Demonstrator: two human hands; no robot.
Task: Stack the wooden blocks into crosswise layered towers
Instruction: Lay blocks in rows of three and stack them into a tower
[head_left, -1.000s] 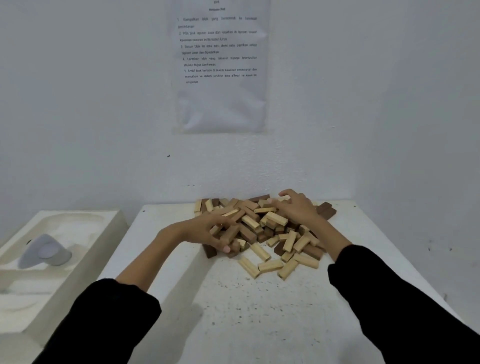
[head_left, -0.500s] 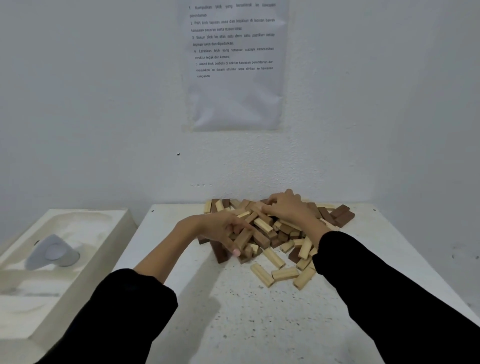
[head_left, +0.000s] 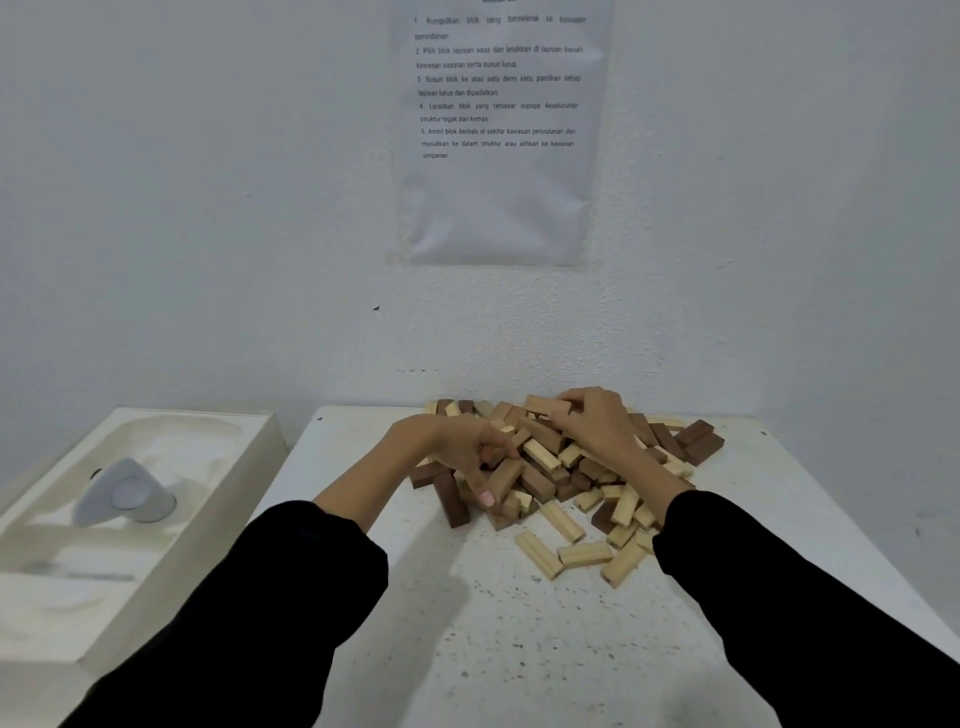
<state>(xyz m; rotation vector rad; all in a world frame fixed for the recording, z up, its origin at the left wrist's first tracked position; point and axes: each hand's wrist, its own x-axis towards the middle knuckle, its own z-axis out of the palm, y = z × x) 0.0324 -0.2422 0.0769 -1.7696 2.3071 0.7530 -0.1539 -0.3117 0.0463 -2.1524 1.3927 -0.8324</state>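
left hand (head_left: 457, 441) dug deeper into jumbled two-tone blocks (head_left: 540, 453).

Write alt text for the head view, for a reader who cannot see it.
A left hand and right hand in black sleeves grip wooden blocks in a jumbled heap on a white table; no tower stands yet. A printed sheet hangs on the wall above; a white tray sits left.

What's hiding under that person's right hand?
The right hand rests on the pile of wooden blocks, its fingers curled round a tan block on top. The blocks beneath its palm are covered.
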